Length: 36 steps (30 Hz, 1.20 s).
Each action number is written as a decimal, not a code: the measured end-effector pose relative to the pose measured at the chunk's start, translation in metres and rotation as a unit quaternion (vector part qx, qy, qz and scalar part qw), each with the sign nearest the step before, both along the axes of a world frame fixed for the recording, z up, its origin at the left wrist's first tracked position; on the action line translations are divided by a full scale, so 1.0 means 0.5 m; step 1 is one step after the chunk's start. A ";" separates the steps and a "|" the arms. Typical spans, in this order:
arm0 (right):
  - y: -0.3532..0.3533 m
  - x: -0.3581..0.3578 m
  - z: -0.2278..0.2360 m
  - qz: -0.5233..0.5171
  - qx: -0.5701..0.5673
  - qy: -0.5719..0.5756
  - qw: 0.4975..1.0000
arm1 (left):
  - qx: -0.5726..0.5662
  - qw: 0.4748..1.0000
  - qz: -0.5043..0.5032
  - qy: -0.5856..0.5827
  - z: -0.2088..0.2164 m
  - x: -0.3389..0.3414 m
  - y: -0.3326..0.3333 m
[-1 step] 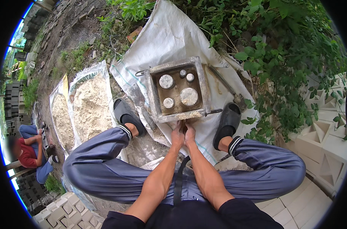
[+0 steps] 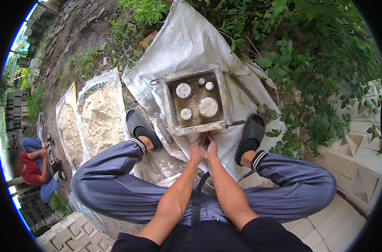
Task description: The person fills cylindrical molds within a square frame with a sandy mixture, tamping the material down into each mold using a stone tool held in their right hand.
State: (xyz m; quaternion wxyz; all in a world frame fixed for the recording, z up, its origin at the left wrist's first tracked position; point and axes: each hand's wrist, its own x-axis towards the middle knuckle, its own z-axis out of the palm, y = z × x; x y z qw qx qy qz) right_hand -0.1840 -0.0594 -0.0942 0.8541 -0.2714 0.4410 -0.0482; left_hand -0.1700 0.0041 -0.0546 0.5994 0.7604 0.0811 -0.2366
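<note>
A square, cement-smeared mould [image 2: 171,105] rests on a white woven sack between my feet. Inside its frame stand several round grey-white cylinders of different sizes, the widest cylinder [image 2: 208,107] at the near right. Close together, my left hand [image 2: 197,150] and my right hand [image 2: 211,149] reach to the middle of the mould's near side. Their fingers go down by or under that edge, largely out of sight, so what they grip cannot be made out. A dark metal handle [image 2: 235,123] sticks out at the mould's near right corner, and a looped handle [image 2: 156,82] at the far left.
Two open sacks of pale sandy powder [image 2: 100,115] stand at the left. A long-handled tool [image 2: 245,91] lies right of the mould. Leafy plants [image 2: 300,75] crowd the right, above patterned pale blocks [image 2: 350,155]. Another person [image 2: 33,168] sits at the far left.
</note>
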 end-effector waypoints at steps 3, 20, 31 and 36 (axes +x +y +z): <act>-0.057 -0.026 -0.029 -0.059 0.180 -0.048 0.981 | -0.095 0.994 -0.004 0.061 -0.019 -0.012 -0.005; -0.249 0.131 0.299 0.252 -0.212 0.005 0.944 | -0.217 0.966 -0.040 0.131 0.233 0.167 -0.039; -0.295 0.200 0.322 0.312 -0.344 0.064 0.883 | 0.431 0.716 -0.368 -0.407 0.181 0.247 0.064; -0.450 0.206 0.160 0.308 -0.640 0.171 0.683 | 0.465 0.728 -0.381 -0.329 0.225 0.173 -0.012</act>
